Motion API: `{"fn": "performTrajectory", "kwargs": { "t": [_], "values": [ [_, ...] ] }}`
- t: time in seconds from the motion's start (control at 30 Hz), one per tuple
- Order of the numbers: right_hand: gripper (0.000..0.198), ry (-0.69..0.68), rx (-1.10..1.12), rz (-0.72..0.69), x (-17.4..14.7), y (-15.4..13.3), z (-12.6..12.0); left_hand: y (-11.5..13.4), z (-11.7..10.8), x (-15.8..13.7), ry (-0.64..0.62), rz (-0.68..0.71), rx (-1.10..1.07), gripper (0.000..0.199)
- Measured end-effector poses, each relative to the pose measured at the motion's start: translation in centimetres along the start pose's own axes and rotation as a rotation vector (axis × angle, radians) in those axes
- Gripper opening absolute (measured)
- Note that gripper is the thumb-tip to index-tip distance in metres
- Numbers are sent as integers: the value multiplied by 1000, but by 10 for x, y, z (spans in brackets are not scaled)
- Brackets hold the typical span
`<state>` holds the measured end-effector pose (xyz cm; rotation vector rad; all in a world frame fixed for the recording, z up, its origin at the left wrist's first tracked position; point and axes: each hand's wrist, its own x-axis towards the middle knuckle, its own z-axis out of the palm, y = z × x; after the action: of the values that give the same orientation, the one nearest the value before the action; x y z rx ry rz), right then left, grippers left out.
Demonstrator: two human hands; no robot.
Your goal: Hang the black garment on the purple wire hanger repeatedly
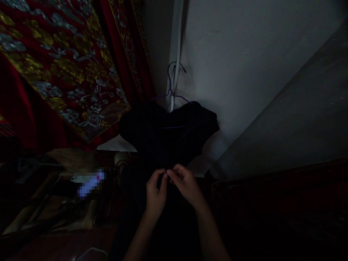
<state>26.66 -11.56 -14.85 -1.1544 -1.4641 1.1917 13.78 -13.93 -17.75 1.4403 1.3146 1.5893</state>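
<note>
A very dark short-sleeved garment [190, 136] hangs from a thin purple wire hanger [170, 81], its neckline open. My left hand [157, 190] is at the garment's front, below the neckline, with thumb and forefinger pinched together on the dark cloth. Close beside it, nearly fingertip to fingertip, my right hand [188, 184] pinches at the same spot. Any small part between the fingertips is too dark to make out. The garment's lower half merges into shadow behind my forearms.
Red cloth [67, 72] with gold and silver embroidery hangs at the upper left. Behind the hanger runs a pale vertical pipe or cable [178, 40] along the grey wall [239, 72]. A wooden frame [29, 210] stands low at the left, with a blurred-out bluish item [91, 185] by it.
</note>
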Motion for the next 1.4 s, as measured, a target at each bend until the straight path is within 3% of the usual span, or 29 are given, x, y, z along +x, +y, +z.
{"fn": "performTrajectory", "kwargs": {
  "t": [0.13, 0.33, 0.5, 0.6, 0.73, 0.87, 0.97, 1.03, 1.13, 1.23, 1.3, 1.4],
  "values": [
    [32, 23, 88, 3, -10, 1, 6, -4, -3, -1, -3, 36, 41, 14],
    [39, -52, 284, 258, -12, 1, 6, -6, -2, -2, 40, 51, 67, 11],
    [32, -11, 382, 299, 1, -11, 0, -7, 4, -5, 29, 76, 75, 10],
    [29, 1, 373, 223, 39, -49, -16, -10, 8, -3, 1, 106, 121, 11],
    [20, 36, 338, -53, 102, -122, -41, -25, 11, 6, -75, 133, 211, 12],
    [18, 39, 341, -174, 119, -153, -42, -35, 6, 23, -177, 126, 274, 12],
    [23, 49, 318, -168, 104, -143, -31, -13, -4, 48, -228, 174, 328, 8],
    [26, 48, 282, -176, 94, -137, -26, 20, -13, 72, -153, 319, 318, 11],
    [26, 46, 221, -252, 88, -140, -25, 78, -22, 114, 4, 583, 307, 31],
    [24, 53, 168, -350, 89, -146, -27, 117, -23, 151, -69, 728, 372, 23],
    [24, 85, 131, -398, 92, -143, -28, 126, -20, 164, -128, 774, 408, 14],
    [28, 128, 60, -417, 99, -124, -26, 120, -19, 170, -147, 808, 451, 9]
  ]
}}
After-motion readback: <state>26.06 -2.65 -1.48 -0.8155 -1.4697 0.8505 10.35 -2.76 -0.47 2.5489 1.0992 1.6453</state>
